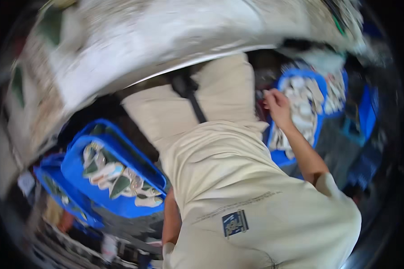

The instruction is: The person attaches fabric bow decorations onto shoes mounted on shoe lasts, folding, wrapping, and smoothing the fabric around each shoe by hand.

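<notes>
Blurred by motion, a wide pale work surface (166, 36) scattered with green-and-white printed pieces is curving across the top of the view, while blue bins are crowding the dark floor on both sides of a person in a cream shirt and beige trousers.

The person's right hand (278, 107) is reaching out to the near rim of a blue plastic crate (280, 158) on the right side, which is carrying a heap of pale, off-white flat pieces (303, 103). The fingers are looking bent over the edge of that heap, touching or nearly touching it. Blur is hiding whether they are pinching a piece or only resting on it. The arm is stretching well away from the body, most likely because the crate is sitting low and off to the side.

The left forearm (170, 219) is hanging down beside the shirt, and its hand is lying hidden, so the fingers cannot be told.

On the left, a second blue plastic crate (76, 166) is tilting towards the camera, showing green, white and grey pieces (116, 177) inside, with another blue bin (54, 186) sitting just beside and below it. The sorting by bin is probably keeping the kinds apart. A black strap (194, 101) is hanging down over the trousers.
</notes>
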{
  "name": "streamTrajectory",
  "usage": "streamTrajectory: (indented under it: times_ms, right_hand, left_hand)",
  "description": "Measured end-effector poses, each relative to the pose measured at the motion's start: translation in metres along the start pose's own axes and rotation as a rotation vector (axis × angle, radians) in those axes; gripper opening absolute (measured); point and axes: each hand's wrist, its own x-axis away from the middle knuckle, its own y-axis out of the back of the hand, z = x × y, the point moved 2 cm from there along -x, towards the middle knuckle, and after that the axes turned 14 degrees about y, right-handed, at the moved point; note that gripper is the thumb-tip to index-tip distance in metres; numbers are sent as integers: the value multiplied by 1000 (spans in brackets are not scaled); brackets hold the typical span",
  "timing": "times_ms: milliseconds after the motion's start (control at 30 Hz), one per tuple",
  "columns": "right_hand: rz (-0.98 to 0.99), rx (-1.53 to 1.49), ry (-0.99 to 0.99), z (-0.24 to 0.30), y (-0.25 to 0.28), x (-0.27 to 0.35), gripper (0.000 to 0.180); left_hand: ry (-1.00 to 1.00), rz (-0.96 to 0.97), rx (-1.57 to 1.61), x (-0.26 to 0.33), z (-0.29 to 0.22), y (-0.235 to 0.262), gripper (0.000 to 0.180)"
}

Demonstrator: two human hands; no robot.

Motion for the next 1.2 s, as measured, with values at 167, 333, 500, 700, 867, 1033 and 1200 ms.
streamTrajectory:
  times_ms: [167,333,500,700,867,1033,1200]
  right_hand:
    - [202,122,-412,-156,73,96,17]
    - [264,-543,-1012,-156,56,161,39]
    - [142,-695,-1088,-196,37,212,37]
    - [-101,-938,-1040,-166,41,207,32]
    - [271,-521,-740,-90,61,164,32]
    - [322,-461,-410,-56,65,136,42]
    - [681,-77,-526,42,5,88,60]
  left_hand:
    - [146,139,-176,-47,-22,20,41]
    - [176,21,-256,-61,-36,35,41]
    - [182,-163,-331,-34,-56,73,42]
    - [148,-394,-385,-8,-68,105,42]
    - [133,-614,-388,23,-67,120,42]
    - [-178,-1038,-107,79,-264,88,35]
    - [-594,-897,-610,69,-294,34,13]
